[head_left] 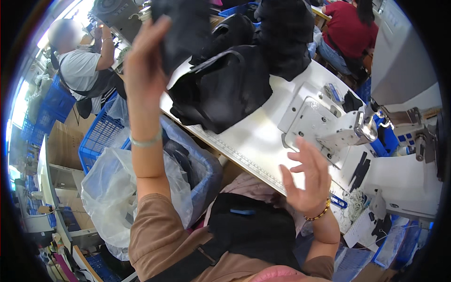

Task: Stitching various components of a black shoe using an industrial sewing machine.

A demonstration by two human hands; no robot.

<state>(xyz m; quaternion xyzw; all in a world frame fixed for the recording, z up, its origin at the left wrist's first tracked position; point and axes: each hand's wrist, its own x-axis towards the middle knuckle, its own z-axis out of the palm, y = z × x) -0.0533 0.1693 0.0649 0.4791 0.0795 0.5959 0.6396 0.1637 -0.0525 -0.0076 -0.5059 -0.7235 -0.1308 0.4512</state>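
Observation:
My left hand (pixel 146 58) is raised at the upper left, blurred, with its fingers stretched upward. It is beside a dark cloth piece (pixel 185 35), and whether they touch is unclear. Below that piece, a black sewn fabric item (pixel 225 89), shaped like a bag, lies slumped on the white sewing table (pixel 249 136). More black pieces (pixel 284 37) are heaped behind it. My right hand (pixel 307 181) hovers over the table's near edge, its fingers spread and nothing in them. Just beyond it is the arm of a sewing machine (pixel 345 129) on a metal plate.
Blue thread snips (pixel 338 201) and tangled white thread (pixel 355 204) lie right of my right hand. A plastic-lined bin (pixel 202 174) and a blue basket (pixel 101 136) stand left of the table. People sit at the far left (pixel 84 66) and far right (pixel 350 28).

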